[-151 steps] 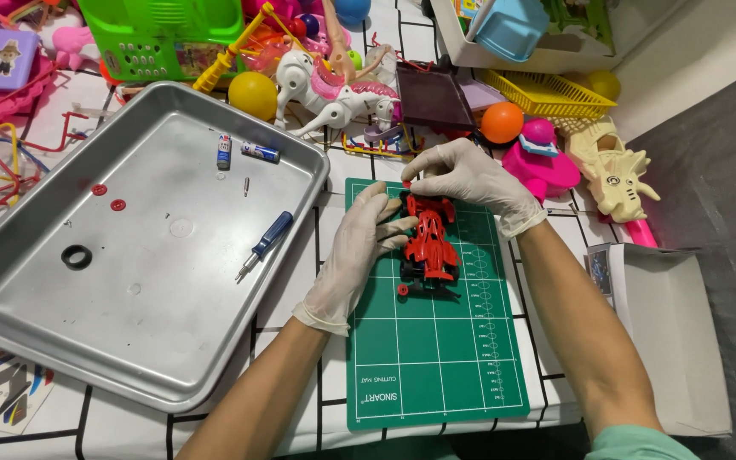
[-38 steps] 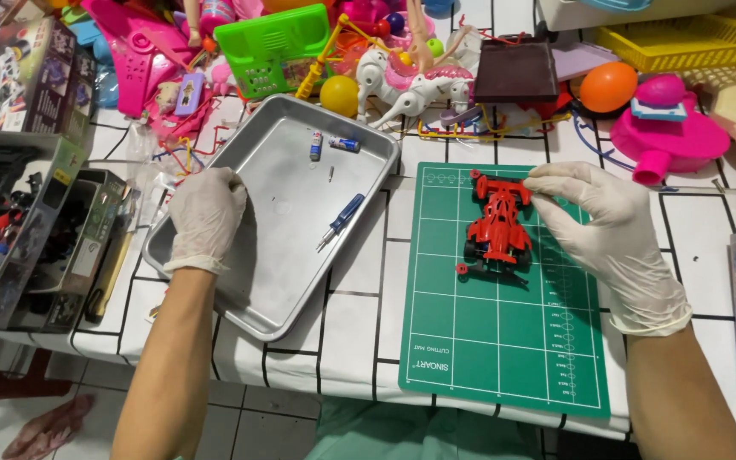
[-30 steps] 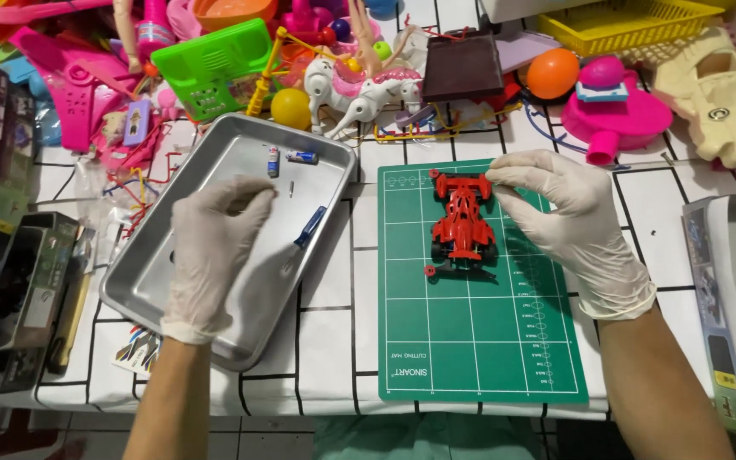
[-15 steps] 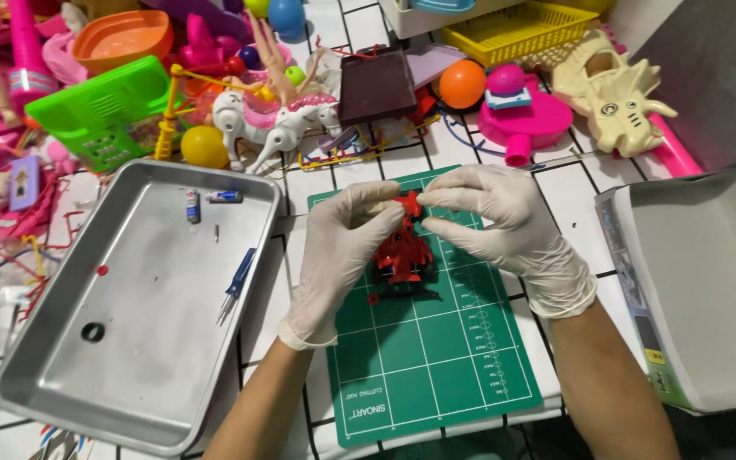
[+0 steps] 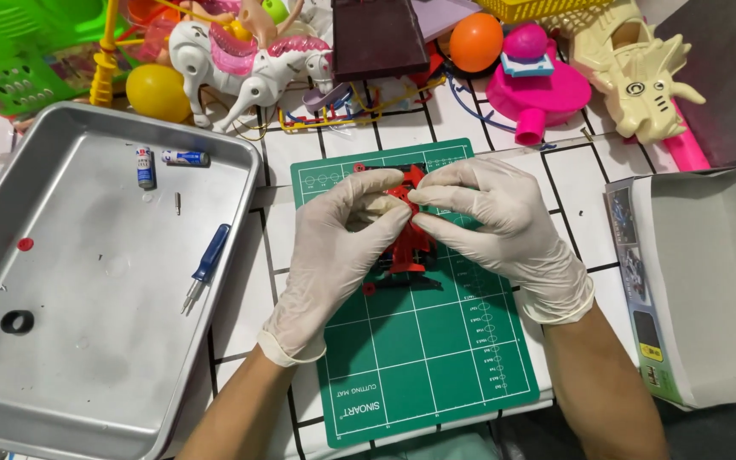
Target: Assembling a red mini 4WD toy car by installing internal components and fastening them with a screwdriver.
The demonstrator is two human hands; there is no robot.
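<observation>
On the gridded green cutting mat [image 5: 419, 358], both gloved hands, left hand [image 5: 338, 247] and right hand [image 5: 491, 226], pinch the red plastic toy car [image 5: 411, 243] with their fingertips.

My one head camera looks steeply down, close over the table [image 5: 572, 183], the green cutting mat [image 5: 423, 358] centred.

A white tiled table [image 5: 585, 183] bears a green cutting mat [image 5: 423, 358], metal tray [image 5: 87, 341] (left) and toys.

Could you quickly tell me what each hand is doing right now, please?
Left hand: closed on the red toy car, fingers pinching its front.
Right hand: closed on the same car, fingertips gripping it over the green cutting mat.
</observation>
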